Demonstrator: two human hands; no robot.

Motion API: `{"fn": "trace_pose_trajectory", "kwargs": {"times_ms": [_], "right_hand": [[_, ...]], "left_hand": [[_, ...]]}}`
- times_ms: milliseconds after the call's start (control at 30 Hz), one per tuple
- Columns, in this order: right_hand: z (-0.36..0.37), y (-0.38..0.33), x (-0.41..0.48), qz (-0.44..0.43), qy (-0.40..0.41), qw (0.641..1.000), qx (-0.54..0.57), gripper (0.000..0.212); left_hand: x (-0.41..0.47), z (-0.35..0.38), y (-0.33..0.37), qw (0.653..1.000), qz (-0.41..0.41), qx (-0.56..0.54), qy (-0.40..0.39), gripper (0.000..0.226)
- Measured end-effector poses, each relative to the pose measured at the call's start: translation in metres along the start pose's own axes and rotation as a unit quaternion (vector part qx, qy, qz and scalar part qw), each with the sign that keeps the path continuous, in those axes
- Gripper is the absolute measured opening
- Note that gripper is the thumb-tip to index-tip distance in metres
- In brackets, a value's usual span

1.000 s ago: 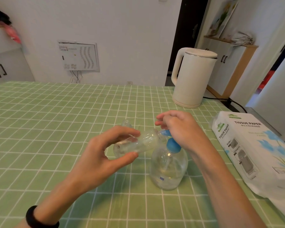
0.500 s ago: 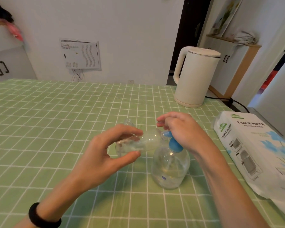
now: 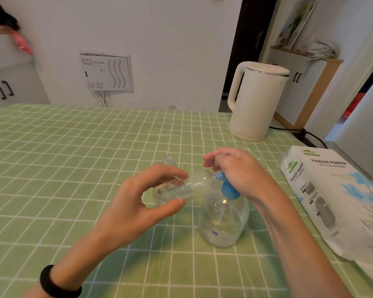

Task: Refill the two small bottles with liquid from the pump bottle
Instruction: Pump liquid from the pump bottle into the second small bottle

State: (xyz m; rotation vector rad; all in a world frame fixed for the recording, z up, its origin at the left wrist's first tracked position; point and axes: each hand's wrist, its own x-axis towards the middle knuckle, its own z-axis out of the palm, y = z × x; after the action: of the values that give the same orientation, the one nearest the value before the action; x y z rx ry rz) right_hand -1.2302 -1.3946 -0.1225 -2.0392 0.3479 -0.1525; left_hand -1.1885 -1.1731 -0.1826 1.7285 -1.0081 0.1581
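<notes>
Left hand [image 3: 136,207] pinches a small bottle [image 3: 181,188] on its side, thumb and fingers curled round it, mouth at the nozzle of the pump bottle [image 3: 223,220] standing on the bench [image 3: 52,158] — so liquid should land inside. Right hand [image 3: 239,171] curls over the pump head. The second small bottle [image 3: 169,161] stands just behind; the kettle [image 3: 256,102] and tissue pack [image 3: 332,196] are well apart — nothing obstructs me.

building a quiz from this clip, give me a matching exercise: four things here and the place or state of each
1 pump bottle
2 small bottle
3 kettle
4 tissue pack

a standing at the far side of the table
b held sideways by the left hand
c lying at the table's right edge
d upright under the right hand

Pairs: 1-d, 2-b, 3-a, 4-c
</notes>
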Motion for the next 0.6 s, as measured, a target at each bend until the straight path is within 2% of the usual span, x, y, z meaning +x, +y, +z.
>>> {"fn": "trace_pose_trajectory", "kwargs": {"times_ms": [200,433,600], "right_hand": [[-0.0015,-0.0001,0.0028,-0.043,0.026,0.999,-0.013,0.033],[0.0044,0.0024,0.0021,0.006,0.009,1.000,0.008,0.035],[0.0010,-0.0011,-0.0001,-0.027,0.034,0.999,0.002,0.033]], "left_hand": [[0.0013,-0.0020,-0.0013,1.000,0.003,-0.007,0.006,0.042],[0.0012,-0.0020,-0.0022,1.000,0.004,-0.002,0.001,0.041],[0.0007,-0.0020,-0.0017,1.000,0.001,-0.006,0.001,0.042]]}}
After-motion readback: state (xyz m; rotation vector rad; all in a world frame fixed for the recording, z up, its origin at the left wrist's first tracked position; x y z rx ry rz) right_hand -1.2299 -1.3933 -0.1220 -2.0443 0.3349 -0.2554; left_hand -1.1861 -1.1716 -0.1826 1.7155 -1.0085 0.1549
